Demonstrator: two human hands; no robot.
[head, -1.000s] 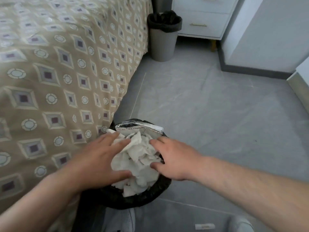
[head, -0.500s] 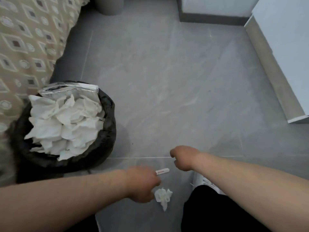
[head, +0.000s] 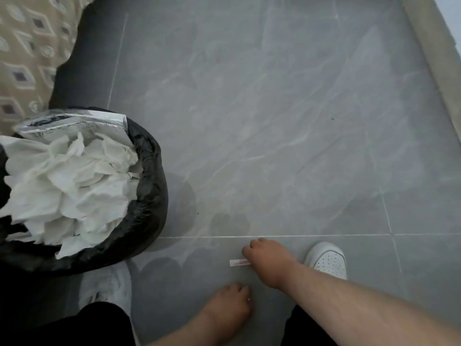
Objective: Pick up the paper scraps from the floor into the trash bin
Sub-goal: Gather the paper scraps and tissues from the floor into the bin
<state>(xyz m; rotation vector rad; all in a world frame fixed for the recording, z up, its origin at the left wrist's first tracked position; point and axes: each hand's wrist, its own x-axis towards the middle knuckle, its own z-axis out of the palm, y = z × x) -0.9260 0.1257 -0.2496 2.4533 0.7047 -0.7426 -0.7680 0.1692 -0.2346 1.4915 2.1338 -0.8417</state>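
Grey tiled floor fills most of the view. Trash bin w/ black liner stands at the floor's left edge, beside a patterned bedspread. Bin is heaped w/ crumpled white paper, w/ a silver foil bag at its far rim. Right shoe, white, sits by the floor's near edge; left shoe, blurred, is just nearer than the bin. Right hand, fingers curled, pinches the right end of a small paper strip lying flat on the floor btw the shoes. Left hand is just nearer, fingers curled under; can't tell if it holds anything.
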